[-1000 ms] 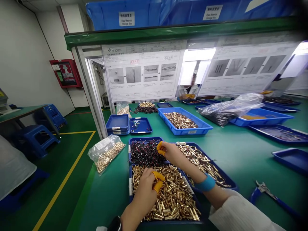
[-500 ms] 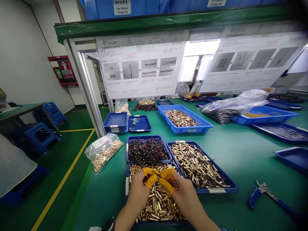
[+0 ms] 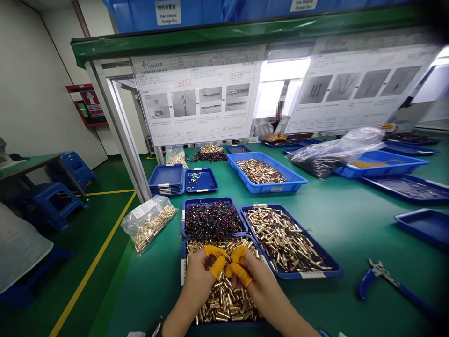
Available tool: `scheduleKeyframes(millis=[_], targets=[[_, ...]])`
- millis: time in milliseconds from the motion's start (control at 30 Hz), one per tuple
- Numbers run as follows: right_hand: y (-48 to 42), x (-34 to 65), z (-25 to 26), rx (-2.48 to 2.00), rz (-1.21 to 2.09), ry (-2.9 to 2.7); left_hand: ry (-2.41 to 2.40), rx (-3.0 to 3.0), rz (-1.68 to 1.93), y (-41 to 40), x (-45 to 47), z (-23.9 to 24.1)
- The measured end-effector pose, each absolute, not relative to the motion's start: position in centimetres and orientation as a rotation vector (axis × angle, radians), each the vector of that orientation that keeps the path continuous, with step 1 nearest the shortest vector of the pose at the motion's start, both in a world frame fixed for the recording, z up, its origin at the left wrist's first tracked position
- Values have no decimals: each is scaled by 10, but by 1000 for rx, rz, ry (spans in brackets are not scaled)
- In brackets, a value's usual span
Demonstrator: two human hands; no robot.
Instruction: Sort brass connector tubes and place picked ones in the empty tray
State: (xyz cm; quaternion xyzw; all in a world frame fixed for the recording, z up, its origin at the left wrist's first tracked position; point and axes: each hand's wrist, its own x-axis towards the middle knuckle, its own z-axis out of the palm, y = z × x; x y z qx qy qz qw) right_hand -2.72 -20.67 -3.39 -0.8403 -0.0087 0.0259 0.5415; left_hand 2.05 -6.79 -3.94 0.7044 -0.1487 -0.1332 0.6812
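Observation:
My left hand (image 3: 201, 276) and my right hand (image 3: 254, 276), both with yellow finger covers, meet fingertip to fingertip above a blue tray (image 3: 184, 262) of small brass tubes (image 3: 229, 299). The left fingers are closed in a pinch on what looks like a thin dark wire (image 3: 228, 258). My right thumb and finger also pinch at that spot; what lies between them is hidden by the covers. Just beyond the hands is a tray of black and red wires (image 3: 212, 220). To the right, another tray holds brass tubes with wires (image 3: 286, 238).
Blue-handled pliers (image 3: 377, 276) lie at the right. A clear bag of brass tubes (image 3: 150, 224) is on the left, before stacked trays (image 3: 166, 178). Farther back stand a blue bin (image 3: 277, 186) and a plastic bag (image 3: 336, 152). Another person's hands (image 3: 275, 137) show behind the hanging sheets.
My fingertips have drawn closer together, and less of the dark wire shows between them. The whole view has shifted slightly; the trays and pliers stay in place.

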Motion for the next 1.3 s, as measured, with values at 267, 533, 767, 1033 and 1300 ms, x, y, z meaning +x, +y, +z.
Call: scheduleKeyframes(millis=[267,533,767,1033,1300], targets=[[-207,-23,-31,-1783,88,149,-314,1563,-269,-69,22,-48],[-212,-25,-24,-1978,-34,119,-296,1518,-286,-72,23,-51],[-211,-26,-18,-2088,-87,39,-395,1706,-98,-69,22,-41],[-213,-25,-27,-2063,-164,7,-382,1750,-108,-69,21,-33],[-210,-27,-18,-2173,9,37,-417,1782,-84,-68,21,-33]])
